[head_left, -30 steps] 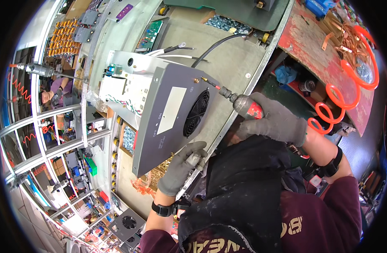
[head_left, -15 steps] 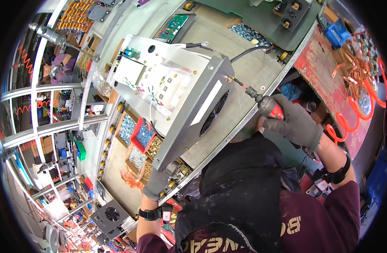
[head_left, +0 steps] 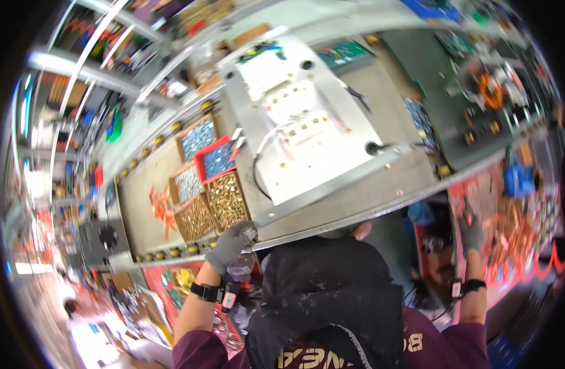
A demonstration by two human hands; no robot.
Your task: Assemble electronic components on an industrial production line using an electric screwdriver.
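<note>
My left hand, in a grey glove, is closed at the near left corner of a metal chassis. Whatever its curled fingers hold is hidden. The chassis lies on the work line, with a grey front panel along its near edge. White insulating sheet, brass-coloured terminals and a loose black cable show on its plate. Off to the right, my right hand, also gloved, reaches over a red bench. Motion smears its fingers, and a small red spot shows at them; I cannot make out what it holds.
Left of the chassis stand open boxes of brass-coloured screws and a red bin of bluish screws. Orange strips lie beyond them. A green circuit board sits behind. A blue bin and copper-coloured parts are on the red bench.
My right hand has moved from the chassis front, where it held a power screwdriver, out to the right bench. My left hand remains near the chassis corner. The view has turned.
</note>
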